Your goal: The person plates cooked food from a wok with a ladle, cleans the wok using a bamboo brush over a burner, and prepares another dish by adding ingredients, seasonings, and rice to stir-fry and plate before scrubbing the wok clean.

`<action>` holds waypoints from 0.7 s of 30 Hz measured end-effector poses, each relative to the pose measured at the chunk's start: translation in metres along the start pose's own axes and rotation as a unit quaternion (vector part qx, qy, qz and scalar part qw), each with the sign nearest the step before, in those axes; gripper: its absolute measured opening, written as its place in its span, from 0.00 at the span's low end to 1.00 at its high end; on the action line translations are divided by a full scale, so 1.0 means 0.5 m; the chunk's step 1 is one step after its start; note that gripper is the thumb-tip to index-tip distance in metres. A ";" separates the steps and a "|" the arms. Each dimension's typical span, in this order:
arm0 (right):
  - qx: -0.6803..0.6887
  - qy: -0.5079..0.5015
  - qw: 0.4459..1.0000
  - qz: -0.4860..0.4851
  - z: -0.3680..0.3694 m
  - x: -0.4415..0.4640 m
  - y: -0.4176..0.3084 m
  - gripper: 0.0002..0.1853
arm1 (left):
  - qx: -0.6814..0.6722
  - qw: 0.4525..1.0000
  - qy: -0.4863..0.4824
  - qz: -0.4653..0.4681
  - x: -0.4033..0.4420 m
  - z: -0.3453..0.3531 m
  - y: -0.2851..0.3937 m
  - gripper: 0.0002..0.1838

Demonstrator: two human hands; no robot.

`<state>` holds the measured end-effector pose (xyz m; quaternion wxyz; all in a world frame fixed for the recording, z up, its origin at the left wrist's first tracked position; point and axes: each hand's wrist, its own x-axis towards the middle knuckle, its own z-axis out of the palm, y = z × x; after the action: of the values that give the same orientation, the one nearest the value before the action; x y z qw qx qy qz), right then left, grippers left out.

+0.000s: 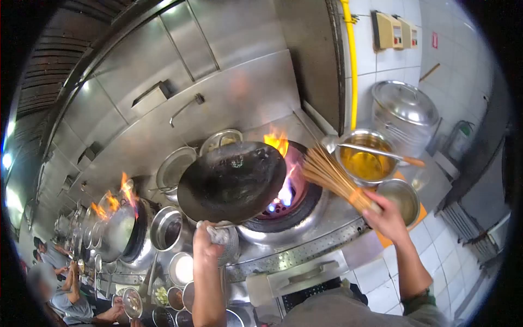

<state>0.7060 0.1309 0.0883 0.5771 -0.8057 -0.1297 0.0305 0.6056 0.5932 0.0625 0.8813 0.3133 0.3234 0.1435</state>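
My left hand [209, 241] is closed on the near edge of a black wok [231, 182], with a grey-white cloth [224, 237] bunched at the grip. The wok is tilted, its dark wet inside facing me, and sits to the left of a lit burner [291, 191] with orange and blue flames. In my right hand [384, 215] is a bamboo wok brush [332, 174], gripped at its bound end. Its splayed bristles point up and left, beside the burner. Just behind the brush stands a metal pot of yellow oil [368, 165] with a ladle [381, 153] across it.
A tall lidded pot [406, 111] stands at the back right, and a metal bowl [400, 200] near my right wrist. On the left another wok [117, 231] steams beside flames. Small containers [181, 268] line the counter near my left arm. Other people [76, 291] work at lower left.
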 end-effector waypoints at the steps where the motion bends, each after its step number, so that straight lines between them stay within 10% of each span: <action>1: 0.021 0.000 1.000 -0.021 0.016 0.038 0.001 0.28 | 0.033 0.999 0.005 0.012 -0.055 0.033 -0.024 0.07; 3: 0.063 -0.019 0.996 0.062 0.059 0.110 -0.013 0.27 | 0.098 0.994 0.041 0.026 -0.129 0.094 -0.057 0.06; 5: 0.081 0.035 0.994 -0.072 0.135 0.204 0.063 0.26 | 0.161 0.983 0.073 0.044 -0.155 0.115 -0.101 0.06; 7: 0.127 0.040 0.991 -0.006 0.203 0.255 0.052 0.26 | 0.263 0.943 -0.003 0.206 -0.170 0.118 -0.147 0.13; 9: 0.124 -0.004 0.987 0.097 0.242 0.266 -0.002 0.26 | 0.311 0.937 -0.003 0.162 -0.205 0.157 -0.187 0.21; 11: 0.107 0.032 0.993 -0.043 0.323 0.267 0.081 0.27 | 0.470 0.821 0.037 0.322 -0.220 0.184 -0.242 0.24; 13: 0.198 -0.022 0.972 -0.126 0.337 0.199 0.058 0.28 | 0.512 0.788 0.040 0.339 -0.239 0.207 -0.248 0.25; 14: 0.239 -0.157 0.958 0.005 0.293 0.154 0.006 0.29 | 0.444 0.847 0.050 0.289 -0.249 0.213 -0.244 0.24; 15: 0.185 -0.243 0.952 0.005 0.266 0.141 0.013 0.31 | 0.370 0.896 0.059 0.238 -0.254 0.212 -0.239 0.24; 17: -0.028 -0.217 0.932 -0.291 0.223 0.196 0.123 0.27 | 0.340 0.916 0.082 0.198 -0.238 0.166 -0.233 0.21; 19: -0.294 -0.156 0.900 -0.281 0.130 0.276 0.134 0.25 | 0.253 0.944 0.033 0.209 -0.195 0.093 -0.254 0.19; 21: -0.448 -0.058 0.890 -0.066 0.112 0.313 -0.027 0.23 | 0.166 0.981 0.045 0.095 -0.176 0.065 -0.247 0.17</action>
<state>0.8436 0.2247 0.0982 0.1468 -0.9651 -0.2157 -0.0222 0.5671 0.4442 0.0444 0.7842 0.4774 0.3507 0.1847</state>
